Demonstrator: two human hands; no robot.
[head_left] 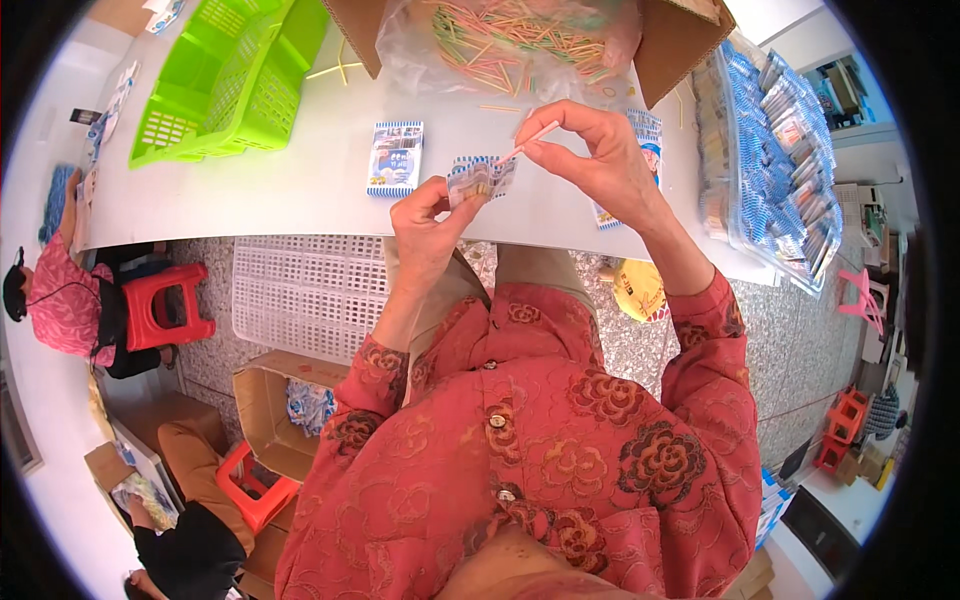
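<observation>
My left hand [422, 225] pinches a small blue-and-white striped packet [480, 178] above the table's near edge. From the right, my right hand [605, 165] holds a thin pale pink stick [538, 138] between thumb and forefinger. The stick's lower end meets the packet's upper right corner; whether it goes inside I cannot tell. A similar packet [396, 158] lies flat beyond my left hand. Partly hidden behind my right hand are more striped packets [648, 135].
A cardboard box [685, 45] at the far side holds a clear bag of coloured sticks [520, 45]. A green basket [222, 85] stands left; a clear tray [735, 225] full of packets sits right. Below are a white crate [300, 290], an open carton [265, 415] and a red stool [170, 305]. Two people sit at left.
</observation>
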